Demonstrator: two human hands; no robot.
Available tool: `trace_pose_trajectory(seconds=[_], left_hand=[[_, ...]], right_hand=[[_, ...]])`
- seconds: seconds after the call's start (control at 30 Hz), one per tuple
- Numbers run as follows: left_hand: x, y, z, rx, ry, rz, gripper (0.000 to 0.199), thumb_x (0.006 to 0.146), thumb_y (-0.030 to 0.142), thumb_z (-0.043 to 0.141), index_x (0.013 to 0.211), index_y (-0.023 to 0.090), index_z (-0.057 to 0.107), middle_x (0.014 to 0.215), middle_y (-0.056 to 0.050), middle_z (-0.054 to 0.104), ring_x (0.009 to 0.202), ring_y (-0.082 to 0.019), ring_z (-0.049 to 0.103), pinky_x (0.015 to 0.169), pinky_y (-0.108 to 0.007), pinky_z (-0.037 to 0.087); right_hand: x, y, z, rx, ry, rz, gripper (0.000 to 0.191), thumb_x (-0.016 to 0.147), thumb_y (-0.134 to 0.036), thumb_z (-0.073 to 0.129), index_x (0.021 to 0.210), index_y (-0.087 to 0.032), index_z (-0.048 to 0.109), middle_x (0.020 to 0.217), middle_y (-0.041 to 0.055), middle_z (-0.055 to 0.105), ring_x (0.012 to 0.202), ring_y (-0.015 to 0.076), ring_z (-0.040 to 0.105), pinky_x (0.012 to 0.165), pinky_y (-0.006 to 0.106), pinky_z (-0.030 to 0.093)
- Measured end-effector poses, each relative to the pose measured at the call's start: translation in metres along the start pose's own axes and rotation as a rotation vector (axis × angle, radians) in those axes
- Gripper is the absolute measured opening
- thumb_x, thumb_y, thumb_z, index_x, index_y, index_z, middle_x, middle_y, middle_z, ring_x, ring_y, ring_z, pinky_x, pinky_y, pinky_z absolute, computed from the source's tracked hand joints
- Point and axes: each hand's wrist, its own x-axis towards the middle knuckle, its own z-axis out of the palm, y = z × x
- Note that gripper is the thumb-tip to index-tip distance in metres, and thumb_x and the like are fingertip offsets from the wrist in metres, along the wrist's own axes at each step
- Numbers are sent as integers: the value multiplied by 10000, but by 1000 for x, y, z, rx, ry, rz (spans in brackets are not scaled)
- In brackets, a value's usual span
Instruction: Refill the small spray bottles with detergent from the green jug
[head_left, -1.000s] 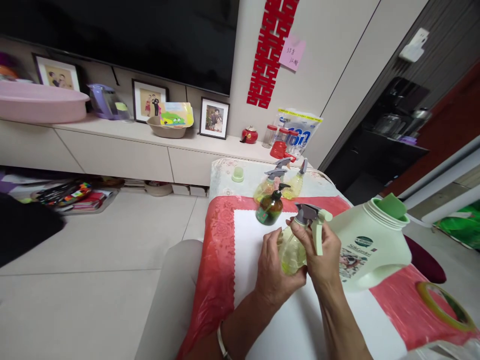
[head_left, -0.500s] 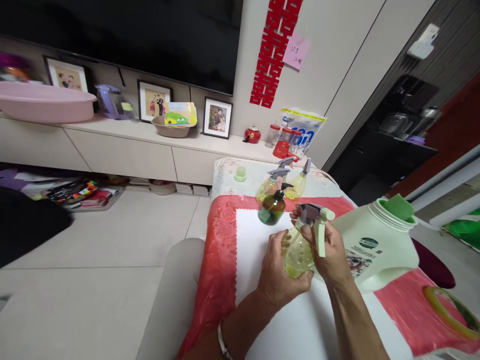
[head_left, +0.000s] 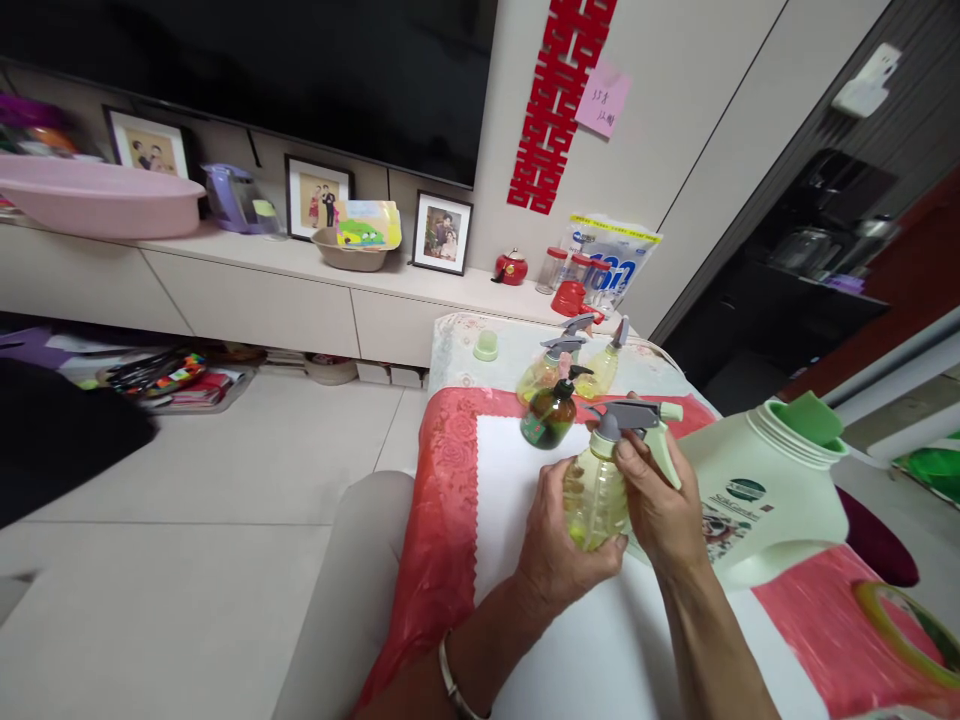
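Observation:
My left hand (head_left: 559, 545) is wrapped round the body of a clear yellowish spray bottle (head_left: 596, 495), held upright over the white mat. At the bottle's neck, my right hand (head_left: 664, 495) grips the grey and pale green spray head (head_left: 634, 415). Just behind them stands a dark green pump bottle (head_left: 549, 415). Farther back are yellowish spray bottles (head_left: 604, 365) with grey heads. A large pale green jug (head_left: 772, 500) stands to the right of my right hand, with a green piece in its mouth.
A pale green cap (head_left: 485, 346) lies at the table's far left. A roll of tape (head_left: 904, 630) is at the right edge. Beyond the table, a long cabinet (head_left: 262, 290) bears framed photos, a pink basin (head_left: 112, 200), a red pot (head_left: 511, 268) and jars.
The spray head has turned on the bottle, so its nozzle now points right and its trigger slants. My right fingers have shifted with it. The view has moved slightly.

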Motion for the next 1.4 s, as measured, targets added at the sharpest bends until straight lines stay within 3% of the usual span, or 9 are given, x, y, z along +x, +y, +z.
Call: trace_pose_trajectory(seconds=[0.07, 0.17, 0.47, 0.67, 0.83, 0.93, 1.07, 1.2, 1.4], left_hand=[[0, 0, 0, -6, -5, -9, 771, 573, 126, 756, 1280, 230, 465, 1234, -119, 594, 1161, -335, 616, 1006, -547, 533], [0, 0, -1, -20, -12, -12, 786, 561, 119, 759, 1281, 228, 466, 1240, -120, 596, 1164, -335, 616, 1016, -547, 528], [1, 7, -2, -169, -54, -64, 735, 582, 122, 735, 1263, 219, 476, 1223, -118, 629, 1116, -308, 652, 995, -504, 556], [1, 5, -2, -193, -72, -59, 752, 579, 143, 737, 1275, 216, 462, 1227, -118, 641, 1105, -303, 660, 982, -513, 562], [2, 6, -2, -187, -89, -68, 743, 577, 153, 744, 1266, 212, 471, 1222, -122, 638, 1119, -319, 660, 993, -518, 559], [2, 8, -3, -197, -96, -83, 741, 582, 152, 752, 1264, 217, 471, 1211, -116, 646, 1117, -317, 664, 981, -503, 566], [2, 9, -3, -231, -86, -75, 740, 574, 129, 744, 1258, 218, 474, 1184, -105, 657, 1061, -293, 685, 950, -483, 581], [1, 9, -3, -217, -80, -79, 741, 576, 116, 732, 1265, 226, 483, 1206, -105, 659, 1090, -294, 679, 973, -476, 575], [0, 7, -4, -313, -153, -88, 708, 606, 159, 739, 1264, 202, 481, 1171, -103, 674, 1056, -279, 689, 954, -466, 580]], right_hand=[[-1, -3, 4, 21, -12, -10, 728, 796, -367, 869, 1423, -237, 521, 1297, 92, 578, 1103, 193, 629, 880, 248, 569], [0, -5, 8, 26, 28, -10, 888, 712, -294, 922, 1478, -258, 475, 1239, 75, 604, 1064, 172, 640, 835, 211, 566], [8, 2, -5, 151, 130, 133, 739, 568, -400, 977, 1144, -159, 582, 1149, 111, 642, 940, 219, 670, 745, 291, 585], [13, -1, -2, 208, 5, 212, 668, 558, -292, 980, 1107, -192, 614, 1158, 46, 643, 972, 211, 677, 892, 348, 594], [16, -5, 0, 256, 73, 269, 597, 502, -296, 983, 983, -169, 653, 970, 53, 674, 916, 250, 690, 938, 437, 584], [17, -5, 0, 266, 59, 285, 601, 513, -360, 985, 983, -160, 668, 1013, 90, 680, 944, 277, 688, 950, 475, 575], [17, -3, 0, 275, 57, 264, 627, 489, -352, 1002, 985, -188, 656, 1078, 49, 677, 931, 252, 691, 962, 467, 575], [19, -4, 1, 262, 42, 282, 632, 461, -270, 990, 983, -174, 648, 1001, 57, 686, 906, 267, 694, 939, 468, 580], [23, -9, 1, 266, 49, 325, 603, 474, -322, 941, 974, -180, 634, 914, 77, 683, 1009, 326, 676, 922, 504, 569]])
